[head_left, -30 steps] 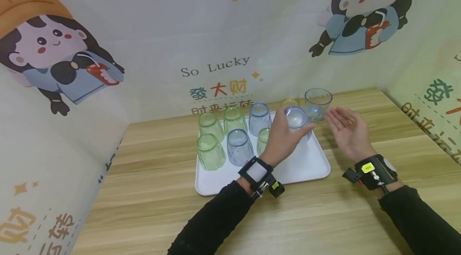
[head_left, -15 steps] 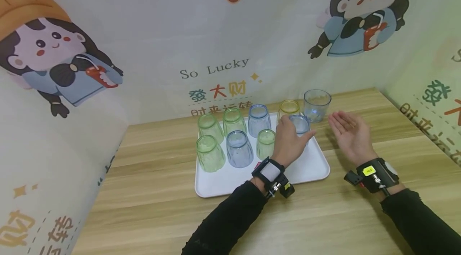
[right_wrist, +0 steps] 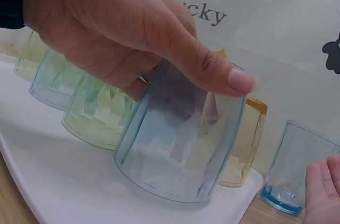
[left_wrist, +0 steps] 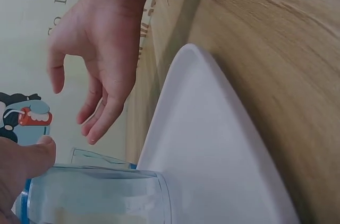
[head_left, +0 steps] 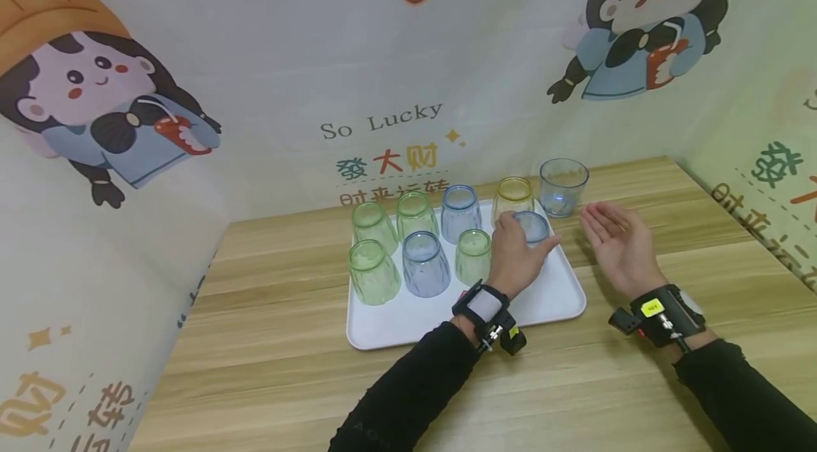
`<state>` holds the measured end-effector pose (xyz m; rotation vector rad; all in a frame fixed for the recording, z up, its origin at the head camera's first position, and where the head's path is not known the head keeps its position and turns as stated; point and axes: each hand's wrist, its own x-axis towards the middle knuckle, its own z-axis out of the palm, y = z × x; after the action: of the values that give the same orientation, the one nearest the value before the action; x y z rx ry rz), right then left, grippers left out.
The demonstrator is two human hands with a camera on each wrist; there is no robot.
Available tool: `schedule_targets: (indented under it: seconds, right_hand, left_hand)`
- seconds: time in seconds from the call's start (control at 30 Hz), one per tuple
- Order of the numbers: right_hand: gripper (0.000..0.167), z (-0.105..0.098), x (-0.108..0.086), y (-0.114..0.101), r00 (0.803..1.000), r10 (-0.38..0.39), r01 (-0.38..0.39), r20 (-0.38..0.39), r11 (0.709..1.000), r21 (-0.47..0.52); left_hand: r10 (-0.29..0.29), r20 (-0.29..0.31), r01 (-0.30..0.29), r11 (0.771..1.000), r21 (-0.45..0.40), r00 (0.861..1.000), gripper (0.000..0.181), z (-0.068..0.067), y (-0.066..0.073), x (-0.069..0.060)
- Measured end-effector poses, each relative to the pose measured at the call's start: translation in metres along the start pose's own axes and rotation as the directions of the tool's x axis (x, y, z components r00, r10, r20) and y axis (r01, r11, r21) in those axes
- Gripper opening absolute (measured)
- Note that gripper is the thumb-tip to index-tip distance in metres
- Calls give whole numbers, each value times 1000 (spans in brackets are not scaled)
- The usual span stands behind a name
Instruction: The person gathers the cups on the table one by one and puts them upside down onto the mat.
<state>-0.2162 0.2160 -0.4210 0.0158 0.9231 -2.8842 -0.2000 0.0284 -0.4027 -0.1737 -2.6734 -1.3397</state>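
My left hand (head_left: pixel 514 253) grips an upside-down light-blue glass (head_left: pixel 532 226) at the right part of the white tray (head_left: pixel 383 331). The right wrist view shows the thumb along the near side of this glass, its wide rim down at the tray; whether the rim touches is hard to tell. My right hand (head_left: pixel 622 246) is off the tray's right edge, palm turned inward, fingers extended, holding nothing. Close to its fingertips an upright clear-blue glass (head_left: pixel 564 187) stands on the wooden table. Behind the gripped glass is an inverted yellow glass (head_left: pixel 513 194).
Several inverted glasses stand on the tray left of my left hand, among them a green glass (head_left: pixel 473 260), a blue glass (head_left: pixel 426 267) and another green glass (head_left: pixel 373 274). A printed cloth wall (head_left: pixel 274 118) closes off the back of the wooden table (head_left: pixel 255 367).
My left hand has lowered the blue glass toward the tray and shifted slightly right and nearer, uncovering the yellow glass and the green one beside it. My right hand has barely moved.
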Motion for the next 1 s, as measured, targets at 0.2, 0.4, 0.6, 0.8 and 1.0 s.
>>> schedule_targets:
  seconds: [0.2, 0.4, 0.6, 0.8, 1.0]
  right_hand:
    - [44, 0, 0, 2, 1000, 12, -12, -4, 1000, 0]
    - [40, -2, 0, 4, 1000, 12, -12, 0, 1000, 7]
    - [30, -3, -1, 5, 1000, 24, -24, -11, 999, 22]
    - [28, -6, -2, 6, 1000, 21, -21, -5, 1000, -8]
    - [34, -7, -4, 6, 1000, 11, -11, 2, 998, -65]
  left_hand:
    - [-2, 6, 2, 1000, -1, 1000, 70, 5, -2, 0]
    - [14, -6, -14, 1000, 2, 1000, 70, 9, -4, 1]
    - [4, -5, -4, 1000, 0, 1000, 71, 9, -4, 1]
    - [-12, -20, 11, 1000, -25, 1000, 74, 12, -6, 2]
    - [-8, -43, 7, 1000, -25, 999, 83, 17, -6, 2]
